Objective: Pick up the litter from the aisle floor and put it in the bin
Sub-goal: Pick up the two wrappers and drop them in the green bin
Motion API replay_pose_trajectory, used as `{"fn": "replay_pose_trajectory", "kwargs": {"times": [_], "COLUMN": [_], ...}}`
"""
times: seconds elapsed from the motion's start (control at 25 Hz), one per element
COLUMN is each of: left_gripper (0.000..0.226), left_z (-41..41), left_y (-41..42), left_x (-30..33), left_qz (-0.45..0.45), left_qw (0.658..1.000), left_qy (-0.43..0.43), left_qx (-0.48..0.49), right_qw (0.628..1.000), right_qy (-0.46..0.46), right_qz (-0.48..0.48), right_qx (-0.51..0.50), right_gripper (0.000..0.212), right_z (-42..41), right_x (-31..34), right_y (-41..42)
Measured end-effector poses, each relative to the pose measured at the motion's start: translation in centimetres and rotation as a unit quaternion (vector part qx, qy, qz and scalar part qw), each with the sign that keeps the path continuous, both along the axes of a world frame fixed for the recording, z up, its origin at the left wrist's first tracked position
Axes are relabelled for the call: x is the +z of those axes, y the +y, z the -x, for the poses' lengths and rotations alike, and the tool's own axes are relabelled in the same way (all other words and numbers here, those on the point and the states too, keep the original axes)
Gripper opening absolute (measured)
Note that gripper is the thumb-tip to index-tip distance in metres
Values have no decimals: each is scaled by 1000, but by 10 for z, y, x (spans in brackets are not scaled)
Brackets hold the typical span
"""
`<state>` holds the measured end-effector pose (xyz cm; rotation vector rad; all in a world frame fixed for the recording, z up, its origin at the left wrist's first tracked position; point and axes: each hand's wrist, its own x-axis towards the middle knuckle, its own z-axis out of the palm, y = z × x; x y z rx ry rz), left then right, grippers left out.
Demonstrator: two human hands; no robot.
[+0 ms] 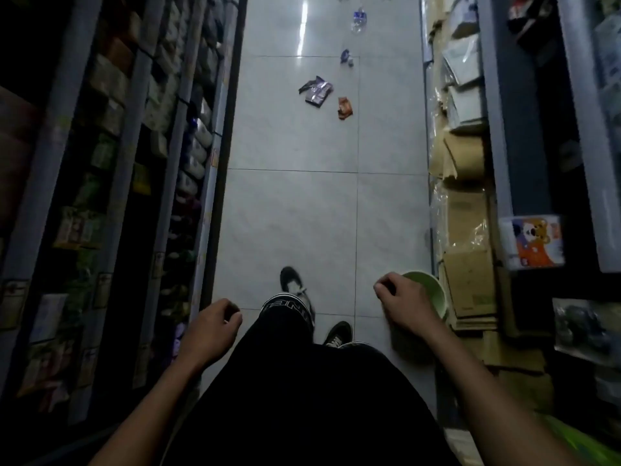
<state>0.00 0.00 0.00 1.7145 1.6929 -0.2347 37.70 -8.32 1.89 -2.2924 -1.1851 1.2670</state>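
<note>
both hands empty: left hand (pixel 210 326) & right hand (pixel 403 306) loosely curled. green bin (pixel 433 294) near right; purple wrapper (pixel 316 90), orange wrapper (pixel 345 108), plastic bottle (pixel 359 20) far on aisle floor (pixel 289 203).

Both hands hung loosely curled and held nothing: the left hand (pixel 210 326) at seven o'clock, the right hand (pixel 405 306) over a pale green round plastic bin (pixel 433 290) at five o'clock. A purple foil wrapper (pixel 316 90), an orange wrapper (pixel 345 108) and a crushed clear plastic bottle (pixel 359 20) lay toward twelve o'clock on the grey tiled floor (pixel 289 210).

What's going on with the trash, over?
Left hand and right hand hold nothing. Wrappers lie ahead on the floor. Green bin beside right hand. Path clear.
</note>
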Motion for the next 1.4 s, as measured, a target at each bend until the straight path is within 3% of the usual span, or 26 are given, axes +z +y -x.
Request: {"fn": "replay_pose_trajectory", "kwargs": {"times": [0.2,0.6,0.88,1.08,1.4], "left_gripper": [12,17,21,19,16], "left_z": [-1,-120,-239,-299,-324], "left_y": [85,302,443,513,613], "left_x": [-10,8,-2,-7,-8], "left_qz": [28,25,12,30,40], "left_qw": [998,992,979,985,999], "left_qy": [13,-24,-18,-2,19], "left_qx": [47,-122,-204,-172,-22], "right_qw": [1000,989,982,984,995], "right_qy": [-24,-59,-39,-10,28], "right_qz": [13,65,80,64,35], "right_qx": [10,-116,-166,-164,-91], "right_gripper": [16,13,15,13,15], "right_z": [-13,-60,-145,-223,-324], "right_x": [2,18,-3,-18,-12], "right_y": [98,180,265,381,592]}}
